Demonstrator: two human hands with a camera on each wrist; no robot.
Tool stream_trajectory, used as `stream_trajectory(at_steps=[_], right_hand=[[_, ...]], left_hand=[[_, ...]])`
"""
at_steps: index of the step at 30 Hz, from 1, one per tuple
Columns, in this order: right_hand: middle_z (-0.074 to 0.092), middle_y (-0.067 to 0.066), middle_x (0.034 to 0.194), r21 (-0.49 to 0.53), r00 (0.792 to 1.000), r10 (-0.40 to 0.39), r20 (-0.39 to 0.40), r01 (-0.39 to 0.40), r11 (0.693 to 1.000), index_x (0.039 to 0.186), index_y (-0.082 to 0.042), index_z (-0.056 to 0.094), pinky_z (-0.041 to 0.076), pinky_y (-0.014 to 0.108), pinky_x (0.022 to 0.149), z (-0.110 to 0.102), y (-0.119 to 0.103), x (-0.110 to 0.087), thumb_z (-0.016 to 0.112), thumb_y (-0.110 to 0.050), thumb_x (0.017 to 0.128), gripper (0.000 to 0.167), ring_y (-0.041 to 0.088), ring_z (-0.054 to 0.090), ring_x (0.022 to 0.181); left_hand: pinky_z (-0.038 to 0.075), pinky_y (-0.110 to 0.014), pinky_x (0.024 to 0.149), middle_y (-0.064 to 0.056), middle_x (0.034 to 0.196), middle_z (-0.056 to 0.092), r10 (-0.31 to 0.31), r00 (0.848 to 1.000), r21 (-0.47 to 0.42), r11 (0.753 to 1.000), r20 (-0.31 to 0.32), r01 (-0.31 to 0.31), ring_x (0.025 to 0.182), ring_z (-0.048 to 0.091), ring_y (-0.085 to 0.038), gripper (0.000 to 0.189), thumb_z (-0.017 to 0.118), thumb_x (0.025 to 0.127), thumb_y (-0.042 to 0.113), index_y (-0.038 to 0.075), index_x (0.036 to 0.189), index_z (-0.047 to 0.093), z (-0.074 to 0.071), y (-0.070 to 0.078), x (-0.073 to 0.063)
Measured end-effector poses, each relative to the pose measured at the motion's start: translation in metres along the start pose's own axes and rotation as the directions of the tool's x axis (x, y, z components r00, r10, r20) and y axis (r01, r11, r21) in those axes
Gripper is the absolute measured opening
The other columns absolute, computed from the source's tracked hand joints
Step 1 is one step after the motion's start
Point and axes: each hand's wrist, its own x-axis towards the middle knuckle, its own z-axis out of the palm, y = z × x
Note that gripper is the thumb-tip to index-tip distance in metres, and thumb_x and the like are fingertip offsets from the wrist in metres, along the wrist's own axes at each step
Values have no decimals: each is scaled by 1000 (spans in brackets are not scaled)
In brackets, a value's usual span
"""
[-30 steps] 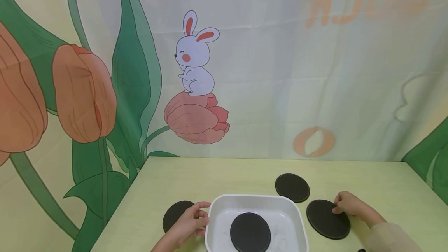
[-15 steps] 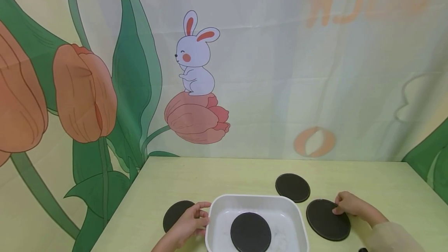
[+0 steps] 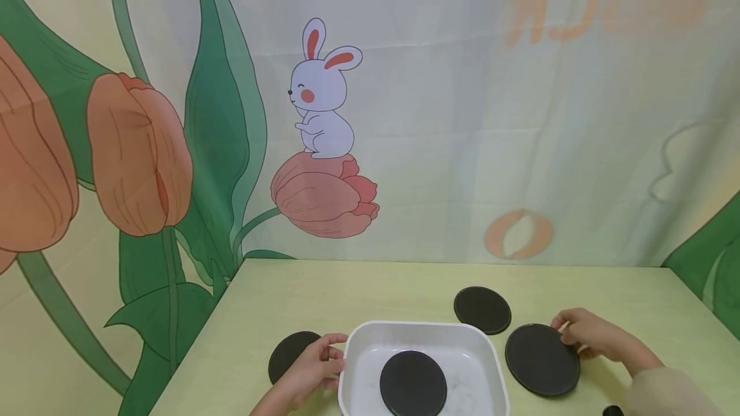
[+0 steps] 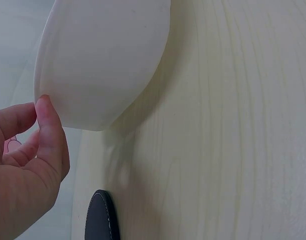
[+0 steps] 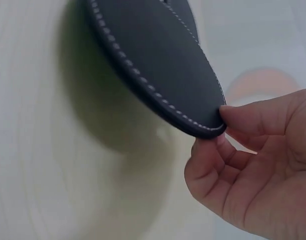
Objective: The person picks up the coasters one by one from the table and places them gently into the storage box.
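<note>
My right hand (image 3: 595, 332) pinches the edge of a round black coaster (image 3: 540, 364) between thumb and fingers. In the right wrist view that coaster (image 5: 157, 55) shows pale stitching and stands tilted, a shadow on the table under it. A white rectangular tray (image 3: 491, 364) lies at the front middle, its near end cut off. One black coaster (image 3: 413, 382) lies inside it. Fingertips of my left hand (image 3: 309, 371) touch the tray's left side; the left wrist view shows them at the rim. Partly behind that hand lies another black coaster (image 3: 289, 352).
One more black coaster (image 3: 482, 310) lies behind the tray's far right corner. The pale wooden table (image 3: 370, 287) ends at a cloth backdrop (image 3: 428, 114) printed with tulips and a rabbit. At the bottom edge, beside the right sleeve (image 3: 665, 390), a small black thing (image 3: 613, 410) shows.
My right hand has shifted slightly up and right, its thumb now at the coaster's edge rather than over its face. The coaster has risen a little at that side. The left hand keeps still.
</note>
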Motion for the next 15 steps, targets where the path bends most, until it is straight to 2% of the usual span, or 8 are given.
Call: stream_trajectory(at_steps=[3, 6, 10, 15], right_hand=[[52, 4, 76, 49, 995, -75, 72, 71, 996, 99, 4, 46, 42, 28, 53, -7, -1, -4, 43, 2, 77, 23, 15, 49, 63], [53, 4, 79, 110, 980, -153, 127, 139, 984, 101, 4, 45, 43, 31, 54, -14, -5, -9, 44, 0, 80, 22, 15, 51, 65], [52, 2, 81, 177, 962, -228, 151, 201, 964, 104, 3, 46, 45, 31, 57, -22, -9, -13, 46, -3, 84, 20, 13, 52, 67], [55, -2, 85, 274, 934, -307, 180, 252, 928, 104, -5, 50, 47, 30, 60, -25, -14, -14, 46, -6, 88, 17, 10, 55, 71]], left_hand=[[48, -22, 55, -4, 86, 48, -2, 1000, -1, 1000, 1, 2, 70, 50, -11, 48, 59, 82, 7, 1, 125, 39, 0, 0, 0], [49, -22, 55, -4, 86, 48, -3, 1000, 0, 1000, -1, 3, 70, 50, -12, 48, 59, 82, 7, 1, 125, 39, 0, 0, 0], [49, -22, 55, -4, 86, 48, -1, 1000, 6, 1000, -1, 1, 70, 50, -12, 48, 59, 82, 7, 1, 125, 39, 0, 0, -1], [49, -23, 55, -4, 86, 48, -3, 1000, 9, 1000, -4, 3, 70, 50, -12, 47, 59, 82, 6, 1, 125, 39, 0, 0, -1]])
